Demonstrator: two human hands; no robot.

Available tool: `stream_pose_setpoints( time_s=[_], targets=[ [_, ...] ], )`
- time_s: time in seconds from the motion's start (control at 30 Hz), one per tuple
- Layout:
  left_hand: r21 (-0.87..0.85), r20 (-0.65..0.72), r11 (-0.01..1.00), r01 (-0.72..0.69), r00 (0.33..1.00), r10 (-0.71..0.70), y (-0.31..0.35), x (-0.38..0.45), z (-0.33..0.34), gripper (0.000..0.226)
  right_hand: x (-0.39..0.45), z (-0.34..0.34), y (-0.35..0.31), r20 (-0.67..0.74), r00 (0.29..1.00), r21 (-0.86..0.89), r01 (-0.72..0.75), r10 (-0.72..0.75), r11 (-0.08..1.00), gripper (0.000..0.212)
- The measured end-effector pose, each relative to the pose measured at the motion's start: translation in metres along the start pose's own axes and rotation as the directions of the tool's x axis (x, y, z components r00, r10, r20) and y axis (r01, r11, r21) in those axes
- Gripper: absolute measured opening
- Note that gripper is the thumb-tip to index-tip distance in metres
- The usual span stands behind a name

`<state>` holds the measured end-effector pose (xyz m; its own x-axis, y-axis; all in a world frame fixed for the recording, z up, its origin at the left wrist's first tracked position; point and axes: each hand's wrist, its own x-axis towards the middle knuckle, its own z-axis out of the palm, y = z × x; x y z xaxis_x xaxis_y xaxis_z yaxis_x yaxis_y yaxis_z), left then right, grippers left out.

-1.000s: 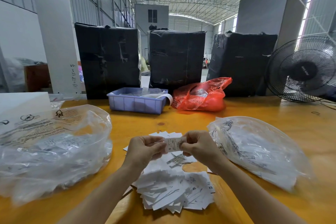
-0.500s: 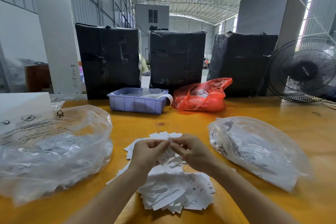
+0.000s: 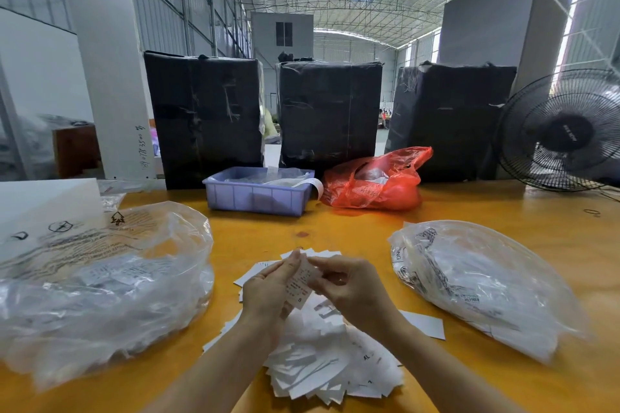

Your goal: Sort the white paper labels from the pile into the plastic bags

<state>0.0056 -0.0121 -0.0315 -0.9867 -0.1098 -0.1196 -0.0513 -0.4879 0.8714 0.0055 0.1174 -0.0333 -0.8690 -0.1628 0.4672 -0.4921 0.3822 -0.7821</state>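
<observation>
While both hands (image 3: pixel 268 288) pinch label (image 3: pixel 299 282), table (image 3: pixel 352 231) open

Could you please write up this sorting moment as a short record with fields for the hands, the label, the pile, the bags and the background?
left hand: pinches the held label
right hand: pinches the same label from the other side
held label: white, printed, raised above the pile
pile of labels: loose on the yellow table, under the hands
left clear bag: on the table, labels inside
right clear bag: on the table, labels inside
background: blue tray, red bag, fan
</observation>
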Motion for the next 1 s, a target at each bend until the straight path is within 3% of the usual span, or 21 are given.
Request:
stream_pose_setpoints(
  time_s=[0.2,0.43,0.6,0.67,0.8,0.9,1.0],
  targets=[
    [0.091,0.097,0.996,0.017,0.995,-0.026,0.004,0.001,0.001,0.018,0.003,-0.009,-0.002,-0.104,0.989,0.196,-0.086,0.108,0.977,0.01],
    [0.387,0.168,0.92,-0.057,0.986,-0.01,0.006,0.004,-0.007,0.012,0.003,-0.016,-0.003,-0.108,0.984,0.197,-0.116,0.139,0.974,0.009],
    [0.587,0.187,0.791,-0.175,0.979,0.078,0.022,-0.001,-0.008,0.015,0.003,-0.014,-0.002,-0.138,0.985,0.161,-0.081,0.103,0.984,0.009],
    [0.674,0.198,0.704,-0.225,0.973,0.121,0.044,-0.001,-0.011,0.013,0.003,-0.016,-0.001,-0.176,0.98,0.17,-0.064,0.095,0.983,0.01],
    [0.899,0.164,0.356,-0.255,0.949,0.268,0.117,-0.007,-0.034,0.013,0.003,-0.019,0.0,-0.185,0.979,0.169,-0.057,0.089,0.984,0.016],
    [0.974,0.031,0.189,-0.125,0.901,0.433,0.164,-0.009,-0.073,0.012,0.004,-0.022,0.001,-0.182,0.98,0.151,-0.053,0.081,0.987,0.014],
    [0.987,-0.133,0.141,0.075,0.875,0.466,0.178,0.0,-0.11,0.008,0.008,-0.031,-0.004,-0.226,0.973,0.131,-0.027,0.057,0.991,0.015]
  ],
)
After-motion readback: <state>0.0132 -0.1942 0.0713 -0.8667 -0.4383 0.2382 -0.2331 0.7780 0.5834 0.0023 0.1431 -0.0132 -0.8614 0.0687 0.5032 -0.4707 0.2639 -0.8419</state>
